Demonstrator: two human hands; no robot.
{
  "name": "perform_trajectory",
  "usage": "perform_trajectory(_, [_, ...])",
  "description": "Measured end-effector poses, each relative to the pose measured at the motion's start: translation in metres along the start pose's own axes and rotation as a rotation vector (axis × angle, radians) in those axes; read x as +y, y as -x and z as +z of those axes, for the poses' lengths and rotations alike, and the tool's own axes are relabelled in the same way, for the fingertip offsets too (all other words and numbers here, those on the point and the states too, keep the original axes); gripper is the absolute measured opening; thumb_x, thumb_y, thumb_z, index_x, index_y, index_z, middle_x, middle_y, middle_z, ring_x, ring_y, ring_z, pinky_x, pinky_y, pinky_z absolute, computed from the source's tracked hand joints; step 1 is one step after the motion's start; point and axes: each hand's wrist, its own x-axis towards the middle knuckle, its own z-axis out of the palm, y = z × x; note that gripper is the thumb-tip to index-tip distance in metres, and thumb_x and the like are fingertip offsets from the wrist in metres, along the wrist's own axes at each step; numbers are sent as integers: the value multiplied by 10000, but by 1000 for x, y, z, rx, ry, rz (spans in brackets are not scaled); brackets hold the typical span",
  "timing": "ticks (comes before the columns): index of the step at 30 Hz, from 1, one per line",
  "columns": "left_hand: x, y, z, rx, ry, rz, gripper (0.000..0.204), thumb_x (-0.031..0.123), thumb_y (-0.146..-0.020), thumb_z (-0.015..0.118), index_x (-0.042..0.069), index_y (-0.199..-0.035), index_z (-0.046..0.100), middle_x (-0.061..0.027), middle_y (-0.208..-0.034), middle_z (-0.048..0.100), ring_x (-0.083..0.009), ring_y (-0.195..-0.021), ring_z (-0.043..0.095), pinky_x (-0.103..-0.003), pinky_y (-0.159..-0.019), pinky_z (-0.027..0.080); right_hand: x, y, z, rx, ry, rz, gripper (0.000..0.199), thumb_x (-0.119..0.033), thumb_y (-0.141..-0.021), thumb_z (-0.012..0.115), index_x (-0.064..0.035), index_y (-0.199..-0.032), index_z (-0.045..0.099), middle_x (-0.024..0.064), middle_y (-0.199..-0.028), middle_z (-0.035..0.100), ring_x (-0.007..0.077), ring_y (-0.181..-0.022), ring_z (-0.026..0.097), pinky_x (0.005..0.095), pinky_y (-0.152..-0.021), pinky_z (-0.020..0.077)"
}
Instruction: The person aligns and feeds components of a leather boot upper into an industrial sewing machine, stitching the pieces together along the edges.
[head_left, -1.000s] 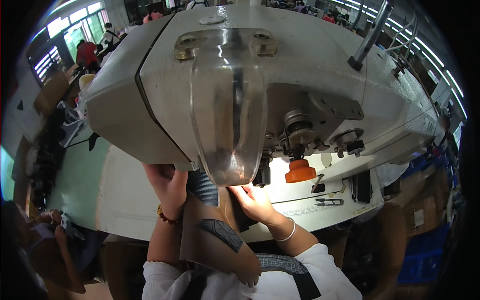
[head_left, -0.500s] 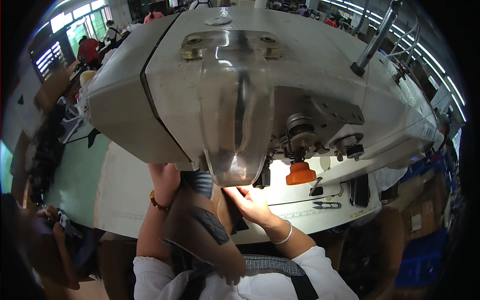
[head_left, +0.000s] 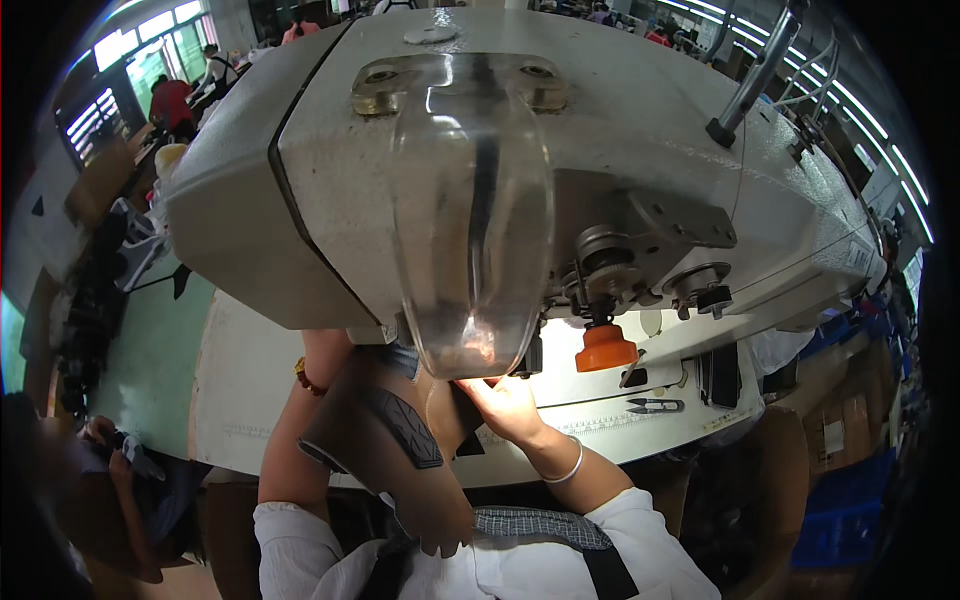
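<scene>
Industrial sewing machine [head_left: 620, 150], grey cast head, clear curved guard [head_left: 472, 220] over needle zone. Brown stiff piece with ribbed black patch [head_left: 385, 440] fed under it, just behind right fingertips. Right hand [head_left: 505, 405] pressing flat, fingers narrow, lit by lamp. Left hand [head_left: 330, 345] mostly hidden behind head; grip cannot be told. Risk, judged: fingertips so near needle, slip of piece. Orange knob [head_left: 604, 347], snips [head_left: 655, 405] beyond right fingers.

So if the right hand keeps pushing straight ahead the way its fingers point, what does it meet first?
Likely the clear plastic guard on the sewing machine head: the right hand points up under it, fingertips at its lower edge. Depth is unclear.
</scene>
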Motion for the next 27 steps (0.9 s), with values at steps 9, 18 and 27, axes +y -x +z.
perform_trajectory(9, [1,-11,5,-66,21,3,171,47,-889,516,-28,-1028,582,-78,-1011,618,-169,-901,583,-298,-785,454,21,-7,-1,1,254,-334,297,-22,-903,598,3,-1171,473,59,-1037,588,115,-983,580,259,-859,489])
perform_trajectory(18, [3,-35,10,-151,44,-58,199,76,-910,503,-25,-1066,574,-77,-1036,613,-167,-911,582,-300,-790,454,30,-10,6,5,-152,-282,216,4,-907,571,4,-1113,505,26,-949,572,84,-883,555,243,-790,467])
perform_trajectory(27, [9,-44,7,-190,50,-127,227,105,-931,490,-21,-1104,567,-76,-1062,608,-165,-921,581,-302,-796,453,20,-5,-2,-93,-22,-230,334,-56,-965,515,55,-1280,507,113,-1280,554,157,-1195,508,265,-1024,387])
